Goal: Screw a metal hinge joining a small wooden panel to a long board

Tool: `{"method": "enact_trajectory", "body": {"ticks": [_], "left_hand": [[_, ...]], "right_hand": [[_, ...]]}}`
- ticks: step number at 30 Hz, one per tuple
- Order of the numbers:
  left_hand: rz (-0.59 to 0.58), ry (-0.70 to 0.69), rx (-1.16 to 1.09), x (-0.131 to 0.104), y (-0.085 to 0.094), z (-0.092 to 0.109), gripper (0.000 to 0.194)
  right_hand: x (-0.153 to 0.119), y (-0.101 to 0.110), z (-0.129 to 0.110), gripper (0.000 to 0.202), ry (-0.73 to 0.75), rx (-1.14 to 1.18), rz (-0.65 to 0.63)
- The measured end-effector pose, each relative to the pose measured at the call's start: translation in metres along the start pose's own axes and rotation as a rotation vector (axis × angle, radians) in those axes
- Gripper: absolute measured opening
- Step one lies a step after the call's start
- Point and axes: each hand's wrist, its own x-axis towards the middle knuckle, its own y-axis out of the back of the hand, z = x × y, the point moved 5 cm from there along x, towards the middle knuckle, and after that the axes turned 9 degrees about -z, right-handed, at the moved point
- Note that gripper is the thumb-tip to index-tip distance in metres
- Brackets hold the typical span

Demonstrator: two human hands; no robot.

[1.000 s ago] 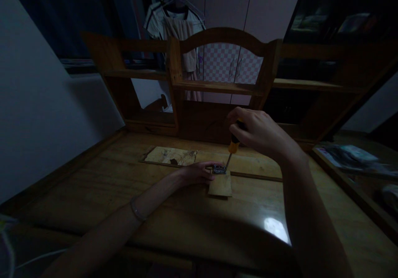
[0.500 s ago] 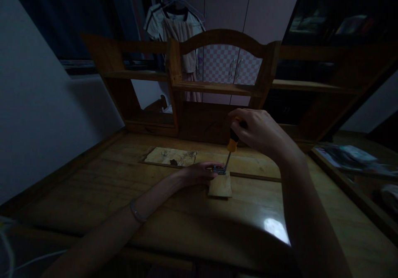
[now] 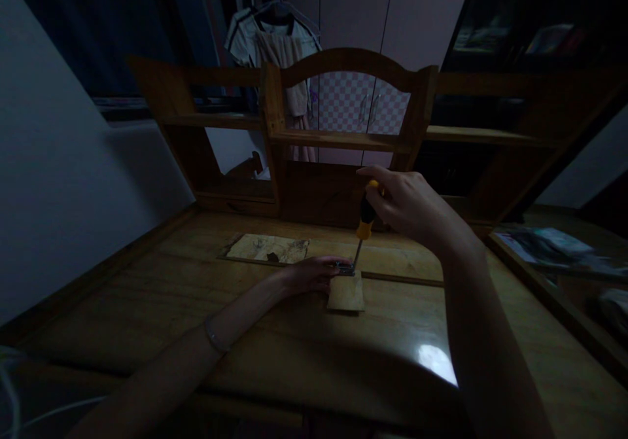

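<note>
My right hand grips the top of a yellow and black screwdriver, its index finger stretched out past the handle. The screwdriver leans slightly, and its tip meets a small metal fitting. Low on the desk, my left hand has its fingers closed about the left side of that fitting. Just below the fitting lies a small square wooden piece, with the left fingertips at its left edge. Exactly what kind of fitting it is, and the screw under the tip, are too small and dark to make out.
The wooden desk has a narrow slot, with a stained pale board beyond it. A wooden shelf unit rises at the back. Papers lie at the right, and a white cable is at the lower left.
My right fingers have shifted on the screwdriver handle, the index finger now straighter and more of the handle showing. My left hand and the wooden piece stay nearly where they were.
</note>
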Motion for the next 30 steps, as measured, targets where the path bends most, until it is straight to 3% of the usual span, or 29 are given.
{"method": "enact_trajectory", "body": {"ticks": [13,23,30], "left_hand": [[0.142,-0.012,0.048,-0.007,-0.008,0.004,0.049],[0.294,-0.075,0.143,-0.011,-0.017,0.006,0.045],[0.311,-0.079,0.151,-0.009,-0.014,0.003,0.045]], "right_hand": [[0.0,0.001,0.004,0.017,0.028,0.027,0.057],[0.0,0.0,0.004,0.018,0.025,0.028,0.065],[-0.001,0.004,0.001,0.019,0.05,0.039,0.025]]}}
